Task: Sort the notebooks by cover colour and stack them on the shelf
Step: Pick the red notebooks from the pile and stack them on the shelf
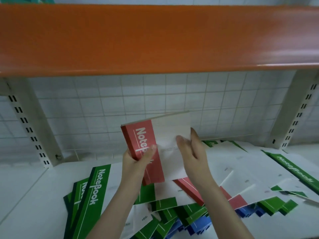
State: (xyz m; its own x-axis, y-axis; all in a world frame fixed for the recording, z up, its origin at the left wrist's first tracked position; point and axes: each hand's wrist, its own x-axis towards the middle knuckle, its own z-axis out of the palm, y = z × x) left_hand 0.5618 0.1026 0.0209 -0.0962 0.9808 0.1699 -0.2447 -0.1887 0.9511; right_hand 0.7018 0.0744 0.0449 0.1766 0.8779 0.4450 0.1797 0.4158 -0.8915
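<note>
Mid-sort, judging by the layout: one red-and-white paperback notebook (156, 149) lifted clear of the pile and held tilted in front of the white wire-grid back panel (96, 107), above the white lower shelf (22, 183). Left hand (136, 159) in a closed grip on the red spine edge, thumb curled over the printed cover, fingers behind. Right hand (191, 150) steadying the white half of the cover, thumb on the face, fingers wrapped round the far edge. Below, a loose heap of mixed notebooks (181, 209) in green, red and blue, overlapping and unsorted. Just to the left, a small stack of green-and-white notebooks (89, 195) lying together. Another green-striped notebook (291, 168) flat at the right. Overhead, the orange metal shelf board (155, 38).

Next, probably: finding or starting a red stack on a bare patch of the lower shelf, well apart from the green ones, then laying the book flat and square. No red stack visible yet.
</note>
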